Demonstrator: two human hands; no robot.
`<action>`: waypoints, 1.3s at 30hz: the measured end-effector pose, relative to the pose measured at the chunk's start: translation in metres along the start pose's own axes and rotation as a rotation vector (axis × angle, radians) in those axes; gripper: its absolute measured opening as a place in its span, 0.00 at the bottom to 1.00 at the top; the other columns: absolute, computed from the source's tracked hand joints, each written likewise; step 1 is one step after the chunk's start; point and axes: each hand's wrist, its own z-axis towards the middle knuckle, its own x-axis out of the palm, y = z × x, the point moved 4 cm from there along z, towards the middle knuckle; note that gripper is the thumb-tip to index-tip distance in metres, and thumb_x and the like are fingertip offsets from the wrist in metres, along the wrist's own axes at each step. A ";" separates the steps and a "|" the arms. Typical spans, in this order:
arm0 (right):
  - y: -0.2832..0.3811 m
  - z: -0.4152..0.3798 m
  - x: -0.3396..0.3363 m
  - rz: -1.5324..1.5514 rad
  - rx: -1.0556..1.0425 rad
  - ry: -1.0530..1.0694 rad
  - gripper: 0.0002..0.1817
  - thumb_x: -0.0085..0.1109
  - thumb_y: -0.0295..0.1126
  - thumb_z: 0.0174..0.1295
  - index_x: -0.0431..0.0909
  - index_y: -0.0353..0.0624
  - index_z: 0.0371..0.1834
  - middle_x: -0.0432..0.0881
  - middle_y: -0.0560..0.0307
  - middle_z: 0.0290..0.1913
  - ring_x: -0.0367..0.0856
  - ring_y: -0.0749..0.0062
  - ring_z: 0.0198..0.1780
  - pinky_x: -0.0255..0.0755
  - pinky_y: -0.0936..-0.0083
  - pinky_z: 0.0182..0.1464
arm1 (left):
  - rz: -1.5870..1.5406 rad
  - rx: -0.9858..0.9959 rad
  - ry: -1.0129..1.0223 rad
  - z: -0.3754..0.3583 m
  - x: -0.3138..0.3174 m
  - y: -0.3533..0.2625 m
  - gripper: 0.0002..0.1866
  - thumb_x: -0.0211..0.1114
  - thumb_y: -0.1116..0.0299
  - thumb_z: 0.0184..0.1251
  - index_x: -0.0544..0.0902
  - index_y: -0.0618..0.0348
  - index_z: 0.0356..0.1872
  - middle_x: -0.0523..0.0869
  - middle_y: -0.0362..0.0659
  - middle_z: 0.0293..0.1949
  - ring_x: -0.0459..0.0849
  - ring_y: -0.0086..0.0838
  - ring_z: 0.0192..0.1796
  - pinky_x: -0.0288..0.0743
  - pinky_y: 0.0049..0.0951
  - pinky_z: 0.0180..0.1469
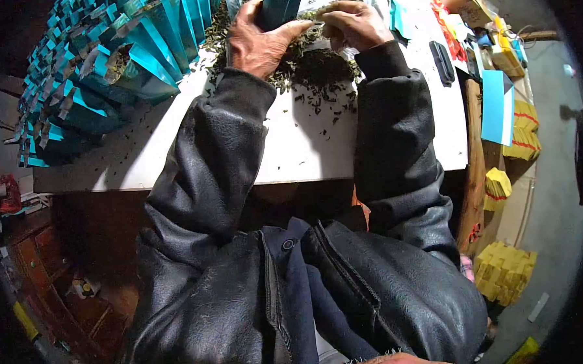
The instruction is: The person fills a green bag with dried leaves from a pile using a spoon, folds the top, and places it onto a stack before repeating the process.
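At the top middle, my left hand is wrapped round a dark teal packet, its thumb stretched toward the right. Close beside it on the right, my right hand has its fingers pinched together at the packet's right side; what they hold is too small to make out. Under and around both hands, dark dried leaves lie scattered on the white table.
Many upright teal packets crowd the table's left side. A black object lies toward the right edge. Beyond it are a blue box, a wooden post and yellow bundles. Wooden drawers stand lower left.
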 end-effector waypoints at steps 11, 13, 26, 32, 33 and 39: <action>0.016 -0.015 -0.035 0.408 0.092 -0.040 0.08 0.56 0.28 0.60 0.82 0.37 0.38 0.80 0.57 0.25 0.75 0.80 0.21 0.71 0.84 0.22 | -0.121 0.054 0.028 0.000 0.002 -0.003 0.30 0.79 0.59 0.40 0.76 0.61 0.44 0.84 0.46 0.37 0.84 0.30 0.39 0.80 0.27 0.43; 0.018 -0.019 -0.042 0.388 0.057 -0.066 0.08 0.57 0.28 0.60 0.82 0.37 0.38 0.79 0.58 0.24 0.74 0.80 0.21 0.70 0.84 0.22 | -0.092 0.057 0.041 -0.001 0.002 -0.006 0.30 0.79 0.59 0.41 0.76 0.61 0.45 0.84 0.46 0.37 0.84 0.30 0.39 0.81 0.28 0.43; 0.051 -0.038 -0.051 0.404 -0.079 -0.200 0.08 0.56 0.28 0.61 0.81 0.36 0.39 0.78 0.59 0.23 0.74 0.80 0.21 0.70 0.85 0.23 | 0.080 0.148 0.106 -0.001 0.013 -0.005 0.34 0.79 0.54 0.41 0.76 0.61 0.48 0.84 0.45 0.38 0.83 0.27 0.38 0.80 0.28 0.43; 0.065 -0.035 -0.025 0.210 -0.294 -0.229 0.08 0.54 0.26 0.62 0.79 0.38 0.42 0.80 0.57 0.27 0.79 0.77 0.24 0.73 0.81 0.23 | 0.041 0.102 0.121 -0.002 0.014 -0.006 0.36 0.80 0.54 0.39 0.75 0.63 0.48 0.84 0.45 0.39 0.83 0.27 0.39 0.80 0.27 0.43; 0.075 -0.044 -0.021 0.143 -0.246 -0.337 0.08 0.47 0.23 0.62 0.77 0.35 0.39 0.76 0.61 0.21 0.72 0.83 0.19 0.66 0.84 0.21 | 0.041 0.101 0.117 -0.002 0.014 -0.006 0.36 0.80 0.54 0.39 0.75 0.63 0.48 0.84 0.45 0.39 0.83 0.27 0.39 0.80 0.27 0.43; 0.094 -0.052 -0.009 -0.297 -0.567 -0.519 0.06 0.52 0.24 0.62 0.78 0.36 0.38 0.76 0.62 0.20 0.72 0.82 0.18 0.66 0.83 0.20 | -0.058 0.028 0.084 -0.002 0.014 -0.001 0.33 0.80 0.57 0.40 0.76 0.61 0.47 0.83 0.44 0.39 0.83 0.27 0.40 0.80 0.27 0.45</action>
